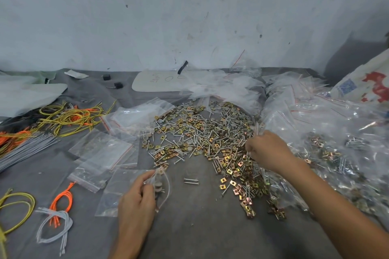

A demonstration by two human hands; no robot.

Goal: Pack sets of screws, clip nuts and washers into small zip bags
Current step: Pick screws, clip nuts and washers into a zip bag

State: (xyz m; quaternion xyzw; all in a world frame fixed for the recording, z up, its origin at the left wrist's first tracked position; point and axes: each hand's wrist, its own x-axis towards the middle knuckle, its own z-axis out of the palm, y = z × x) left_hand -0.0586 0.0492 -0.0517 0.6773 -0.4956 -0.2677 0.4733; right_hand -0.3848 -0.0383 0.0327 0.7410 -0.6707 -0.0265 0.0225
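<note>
Nearest the camera, the left hand (136, 202) is pinching a small zip bag (160, 187) open, grey washers showing inside it. Across the table (189, 227) the right hand (267, 149) is reaching into the loose heap (210, 134) of screws, clip nuts and washers, fingers (249, 145) closing on a few screws. Filled bags (328, 145) are piling up at right, while empty bags (103, 153) are lying at left, so plenty seems to be left.
</note>
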